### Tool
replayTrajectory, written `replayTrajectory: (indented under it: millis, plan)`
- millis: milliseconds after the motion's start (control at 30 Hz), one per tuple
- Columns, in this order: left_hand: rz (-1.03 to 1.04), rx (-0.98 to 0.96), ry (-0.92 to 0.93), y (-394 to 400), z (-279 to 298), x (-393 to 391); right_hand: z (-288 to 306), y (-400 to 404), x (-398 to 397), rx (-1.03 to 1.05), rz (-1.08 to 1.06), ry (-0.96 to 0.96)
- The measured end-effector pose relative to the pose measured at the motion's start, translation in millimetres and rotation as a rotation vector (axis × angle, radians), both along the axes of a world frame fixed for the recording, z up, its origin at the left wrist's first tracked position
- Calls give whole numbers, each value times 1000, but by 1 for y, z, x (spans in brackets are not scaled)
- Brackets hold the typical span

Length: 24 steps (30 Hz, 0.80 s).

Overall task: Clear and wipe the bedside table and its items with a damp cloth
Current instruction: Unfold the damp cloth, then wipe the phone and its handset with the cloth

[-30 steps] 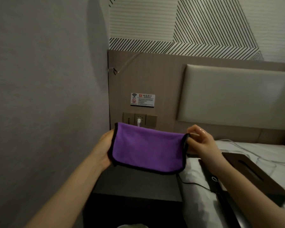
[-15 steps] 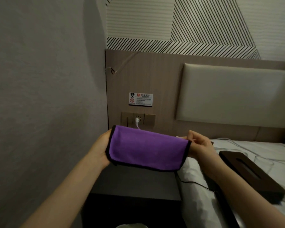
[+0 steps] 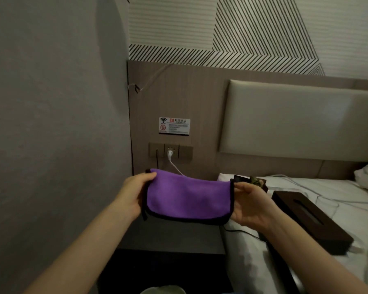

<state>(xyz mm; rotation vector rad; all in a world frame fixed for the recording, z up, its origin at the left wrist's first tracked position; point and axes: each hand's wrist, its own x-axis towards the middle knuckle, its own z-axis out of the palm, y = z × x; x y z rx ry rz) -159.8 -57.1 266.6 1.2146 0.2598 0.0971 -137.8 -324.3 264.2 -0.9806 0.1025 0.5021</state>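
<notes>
Left hand (image 3: pixel 134 196) and right hand (image 3: pixel 250 205) each grip the purple cloth (image 3: pixel 188 198) above the dark bedside table (image 3: pixel 170 236).

Hotel guest rm, bedside corner. Evidence: padded headboard (image 3: pixel 295 119) on wood-look wall panel; printed wifi/no-smoking notice (image 3: pixel 174 125) w/ hotel logo above a socket strip (image 3: pixel 170 151); white bed linen (image 3: pixel 253 262); dark bedside table (image 3: pixel 170 238); striped geometric wallpaper (image 3: pixel 242 28); tissue box (image 3: pixel 310 221) on bed.

Purple cloth (image 3: pixel 188 198) edged in black; dark brown tissue box (image 3: pixel 312 223); black-and-white striped wallpaper (image 3: pixel 242 28).
</notes>
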Motion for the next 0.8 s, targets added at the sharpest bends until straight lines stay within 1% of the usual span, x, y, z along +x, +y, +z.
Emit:
replayTrajectory:
  millis: [33, 100, 167, 233, 267, 300, 400, 433, 467, 500, 567, 600, 633, 667, 700, 800]
  plan:
    - [41, 3, -7, -7, -3, -2, -4, 3, -2, 5, 12, -1]
    - [7, -17, -67, -29, -5, -7, -11, 6, -5, -1, 62, -25]
    - [-176, 34, -90, -58, 0, -15, -14, 11, -8, -13, 121, -40]
    - [-389, 170, -81, -83, 6, -21, -11, 13, -11, -45, 125, -43]
    - [-414, 214, -103, -90, 8, -23, -11, 12, -13, -72, 100, -35]
    - [-363, 235, -144, -95, 10, -22, -11, 8, -14, -106, 66, -19]
    - [-61, 348, -269, -96, 10, -16, -13, -13, -16, -206, -23, 24]
    - [-47, 401, -265, -97, 7, -13, -14, -21, -18, -212, -36, 27]
    - [-102, 408, -217, -99, 4, -12, -14, -27, -19, -209, -40, 24]
    - [-210, 334, -143, -103, 0, -11, -13, -32, -20, -205, -38, 18]
    - [-467, -6, 48, -117, -12, -10, -16, -43, -18, -199, -40, 0]
    - [-557, -151, 117, -126, -21, -11, -19, -47, -17, -204, -49, -16]
    - [-609, -240, 158, -135, -32, -11, -23, -52, -15, -214, -60, -34]
    - [-628, -255, 178, -145, -44, -10, -29, -59, -13, -240, -71, -56]
    - [-614, -227, 192, -155, -56, -10, -36, -65, -11, -280, -78, -83]
    - [-466, -117, 223, -183, -83, -11, -60, -90, -9, -441, -99, -147]
